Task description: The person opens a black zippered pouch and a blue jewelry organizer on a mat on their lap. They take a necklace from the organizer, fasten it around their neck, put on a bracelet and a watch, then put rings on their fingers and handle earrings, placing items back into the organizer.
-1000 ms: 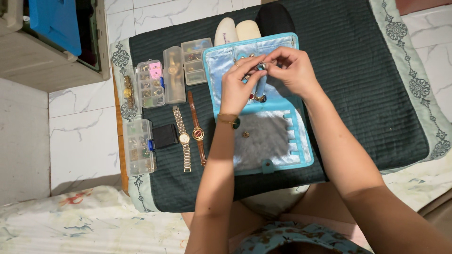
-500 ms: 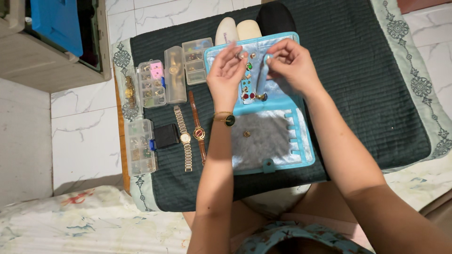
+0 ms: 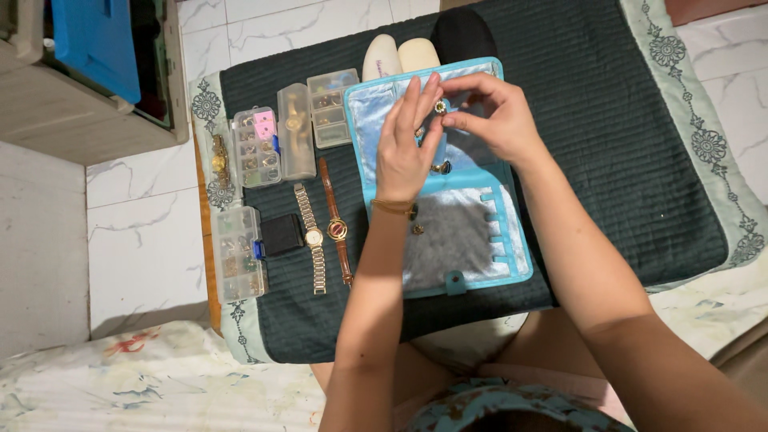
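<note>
A light blue jewellery case (image 3: 512,264) lies open on a dark green quilted mat (image 3: 624,144). My left hand (image 3: 404,152) rests flat on the case's upper panel with its fingers stretched out, covering the row of studs there, and wears a gold bracelet (image 3: 392,208). My right hand (image 3: 496,120) is just to its right and pinches a small gold jewellery piece (image 3: 440,106) at my left fingertips. A single gold stud (image 3: 418,230) sits on the grey lower lining.
Left of the case lie a gold watch (image 3: 312,236), a brown-strap watch (image 3: 336,228), a small black box (image 3: 282,234) and several clear compartment boxes (image 3: 256,148). Cream and black oval cases (image 3: 420,54) sit at the mat's far edge. A blue bin (image 3: 96,44) stands at the far left.
My left hand, raised with curled fingers half a second ago, has come down flat on the upper panel. My right hand now pinches the gold piece beside those fingertips.
</note>
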